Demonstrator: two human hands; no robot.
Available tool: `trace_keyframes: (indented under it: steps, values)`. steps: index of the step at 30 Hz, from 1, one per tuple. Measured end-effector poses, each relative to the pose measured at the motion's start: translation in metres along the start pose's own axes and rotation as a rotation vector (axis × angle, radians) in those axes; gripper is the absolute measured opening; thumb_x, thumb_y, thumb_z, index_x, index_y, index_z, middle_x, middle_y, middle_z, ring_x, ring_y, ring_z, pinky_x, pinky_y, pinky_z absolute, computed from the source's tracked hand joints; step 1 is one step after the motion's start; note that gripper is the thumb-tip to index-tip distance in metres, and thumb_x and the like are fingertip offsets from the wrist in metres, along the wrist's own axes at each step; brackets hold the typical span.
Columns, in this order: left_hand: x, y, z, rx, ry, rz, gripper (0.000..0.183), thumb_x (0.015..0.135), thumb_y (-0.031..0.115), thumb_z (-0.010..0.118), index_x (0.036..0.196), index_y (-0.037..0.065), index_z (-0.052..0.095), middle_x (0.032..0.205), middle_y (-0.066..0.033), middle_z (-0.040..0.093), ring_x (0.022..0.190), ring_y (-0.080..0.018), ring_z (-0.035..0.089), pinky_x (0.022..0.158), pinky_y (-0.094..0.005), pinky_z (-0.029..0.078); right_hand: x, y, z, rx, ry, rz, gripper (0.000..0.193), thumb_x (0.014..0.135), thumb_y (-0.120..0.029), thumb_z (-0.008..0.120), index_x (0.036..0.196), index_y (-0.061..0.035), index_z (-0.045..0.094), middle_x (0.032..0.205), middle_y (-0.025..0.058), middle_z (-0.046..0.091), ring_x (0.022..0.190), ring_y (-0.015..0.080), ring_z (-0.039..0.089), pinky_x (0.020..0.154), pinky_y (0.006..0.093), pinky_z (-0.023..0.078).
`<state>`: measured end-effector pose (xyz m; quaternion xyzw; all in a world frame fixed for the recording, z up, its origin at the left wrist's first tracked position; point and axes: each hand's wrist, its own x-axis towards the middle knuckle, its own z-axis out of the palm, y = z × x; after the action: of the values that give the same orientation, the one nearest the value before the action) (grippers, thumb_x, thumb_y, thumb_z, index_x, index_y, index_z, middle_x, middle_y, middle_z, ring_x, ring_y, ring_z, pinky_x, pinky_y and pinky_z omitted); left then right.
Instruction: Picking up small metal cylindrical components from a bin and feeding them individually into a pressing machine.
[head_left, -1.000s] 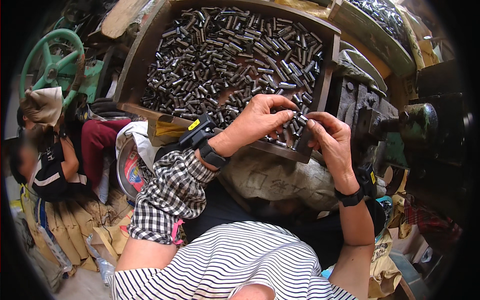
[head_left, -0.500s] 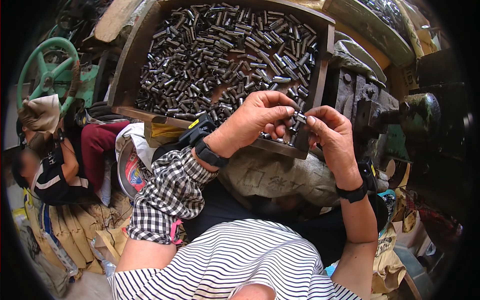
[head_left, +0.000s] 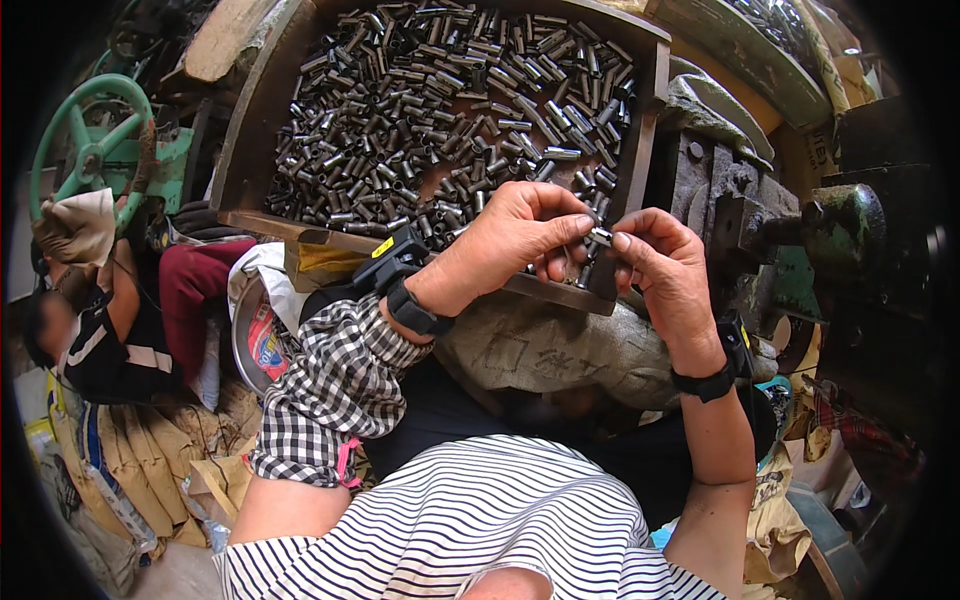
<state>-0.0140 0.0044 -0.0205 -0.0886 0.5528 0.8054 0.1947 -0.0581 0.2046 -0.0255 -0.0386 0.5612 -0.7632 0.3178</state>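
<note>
While both hands pinch it, the small metal tube (head_left: 600, 237) sits between their fingers (head_left: 572, 226).

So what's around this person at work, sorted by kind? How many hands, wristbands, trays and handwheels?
Hands: 2, the left hand and the right hand, both pinching one small metal tube
Black wristbands: 2, left wristband, right wristband
Wooden tray heaped with metal tubes, too many to count: 1
Green handwheel: 1
Total: 6, plus the held tube
</note>
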Motion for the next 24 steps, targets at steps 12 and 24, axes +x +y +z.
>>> trace_keyframes:
  steps: [12,24]
  values:
    - [-0.017,0.018,0.007,0.071,-0.375,-0.173,0.033,0.084,0.01,0.066,0.111,0.0,0.052,0.071,-0.0045,0.062,0.049,-0.0048,0.055,0.039,-0.016,0.043,-0.006,-0.019,0.002,0.234,-0.316,0.295,0.033,0.08,0.002,0.065,0.109,0.0032,0.051,0.075,0.0082,0.063,0.059,0.0129,0.063,0.048,0.0219,0.053]
    - [-0.014,0.019,-0.033,0.117,-0.198,0.105,0.031,0.089,0.01,0.057,0.117,0.0,0.049,0.093,-0.0076,0.062,0.072,-0.0088,0.058,0.058,-0.0186,0.047,0.034,-0.014,0.029,0.027,-0.187,0.142,0.025,0.086,-0.01,0.063,0.105,0.003,0.054,0.075,0.0071,0.062,0.054,0.0129,0.063,0.044,0.021,0.049]
